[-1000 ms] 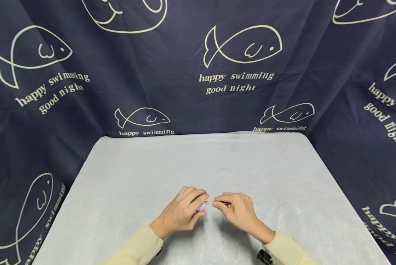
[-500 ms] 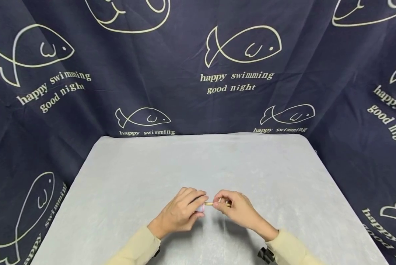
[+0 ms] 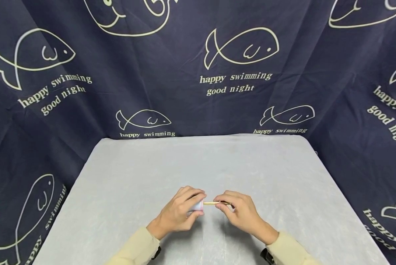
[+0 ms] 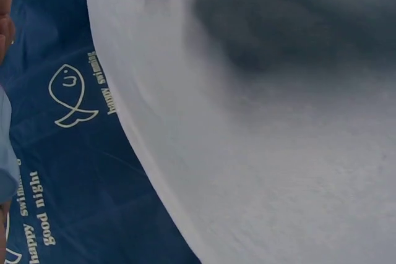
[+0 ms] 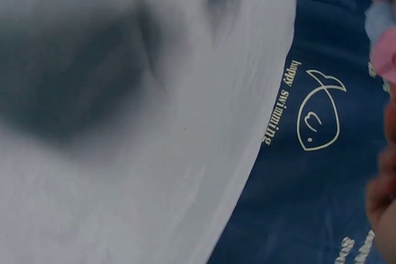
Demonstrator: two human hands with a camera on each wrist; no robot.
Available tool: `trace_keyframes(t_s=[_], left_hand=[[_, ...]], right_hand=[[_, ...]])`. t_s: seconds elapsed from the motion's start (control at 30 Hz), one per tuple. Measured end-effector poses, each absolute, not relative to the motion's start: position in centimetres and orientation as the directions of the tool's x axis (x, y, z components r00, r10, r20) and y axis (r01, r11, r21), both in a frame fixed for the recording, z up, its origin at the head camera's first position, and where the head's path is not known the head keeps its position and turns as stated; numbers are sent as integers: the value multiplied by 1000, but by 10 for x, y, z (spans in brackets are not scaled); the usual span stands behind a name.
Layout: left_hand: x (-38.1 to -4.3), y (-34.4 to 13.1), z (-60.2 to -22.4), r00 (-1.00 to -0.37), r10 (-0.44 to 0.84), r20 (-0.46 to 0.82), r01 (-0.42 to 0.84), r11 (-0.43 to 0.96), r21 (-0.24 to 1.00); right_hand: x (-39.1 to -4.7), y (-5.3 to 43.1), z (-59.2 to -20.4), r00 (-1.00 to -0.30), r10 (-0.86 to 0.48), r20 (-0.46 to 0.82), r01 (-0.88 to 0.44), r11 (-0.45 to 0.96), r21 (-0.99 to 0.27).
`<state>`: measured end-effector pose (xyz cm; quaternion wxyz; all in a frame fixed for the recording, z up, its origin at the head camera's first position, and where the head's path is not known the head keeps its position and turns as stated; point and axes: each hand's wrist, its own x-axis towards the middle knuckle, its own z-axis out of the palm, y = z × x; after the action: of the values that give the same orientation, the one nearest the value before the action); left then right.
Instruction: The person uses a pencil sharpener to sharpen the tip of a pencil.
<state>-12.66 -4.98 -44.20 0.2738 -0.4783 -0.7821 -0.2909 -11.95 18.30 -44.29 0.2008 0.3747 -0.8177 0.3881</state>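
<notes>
In the head view my left hand [image 3: 177, 210] grips a small light blue pencil sharpener [image 3: 196, 206] with a pink end that faces right. A thin golden pencil [image 3: 210, 203] sticks out of that pink end, lying level. My right hand [image 3: 240, 211] pinches the pencil between thumb and fingers, a short way from the sharpener, and covers its other end. The left wrist view catches only the blue body [image 4: 5, 146] at its left edge. At the right edge of the right wrist view, the pink end [image 5: 385, 54] shows beside blurred fingers.
A pale grey cloth covers the table [image 3: 198, 162] under both hands. Dark blue curtains [image 3: 184, 99] with fish drawings and lettering hang behind it and at both sides. Black straps [image 3: 267, 255] show at the cuffs of the cream sleeves.
My right fingers loosened and lifted around the pencil half a second ago, and now pinch it again. The left hand keeps its grip on the sharpener, shifting slightly left.
</notes>
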Motion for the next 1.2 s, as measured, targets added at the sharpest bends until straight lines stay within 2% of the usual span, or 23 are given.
trace_keyframes(t_s=[0.13,0.3,0.4,0.5,0.57,0.63,0.67,0.77,0.83,0.9,0.97,1.03,1.1,1.2], left_hand=[[-122,-47,-436,-489,594,639,870,388,305],[-118,-47,-426,-685,585,435,704,374,604],[-118,-49,-421,-740,587,329,599,355,718],[-119,-48,-420,-746,595,298,573,347,743],[-117,-47,-423,-722,606,334,617,345,708],[-115,-46,-429,-681,616,397,688,353,634],[-114,-46,-433,-649,621,439,733,359,577],[-112,-45,-441,-525,642,558,851,383,359],[-113,-43,-443,-428,654,624,895,402,192],[-114,-41,-443,-326,666,671,910,413,32],[-116,-39,-442,-249,677,692,902,422,-88],[-119,-38,-441,-201,686,699,889,427,-164],[-123,-38,-440,-194,688,699,882,434,-182],[-127,-40,-439,-247,674,697,886,449,-120]], right_hand=[[-122,181,-444,-445,-488,751,-855,482,-194],[-125,179,-440,-160,-517,841,-845,512,155],[-125,177,-433,-55,-521,852,-819,512,260],[-124,175,-429,-25,-519,854,-810,512,287],[-123,175,-432,-63,-520,852,-822,511,252],[-120,177,-436,-165,-526,834,-852,502,148],[-119,178,-439,-238,-531,813,-867,494,69],[-113,182,-441,-528,-537,658,-832,484,-273],[-110,184,-438,-711,-518,476,-702,482,-524],[-110,185,-435,-823,-493,283,-529,481,-699],[-111,186,-434,-872,-470,136,-377,469,-799],[-113,186,-435,-883,-461,86,-319,457,-830],[-114,185,-437,-884,-450,126,-348,456,-819],[-115,185,-442,-837,-442,321,-524,481,-704]])
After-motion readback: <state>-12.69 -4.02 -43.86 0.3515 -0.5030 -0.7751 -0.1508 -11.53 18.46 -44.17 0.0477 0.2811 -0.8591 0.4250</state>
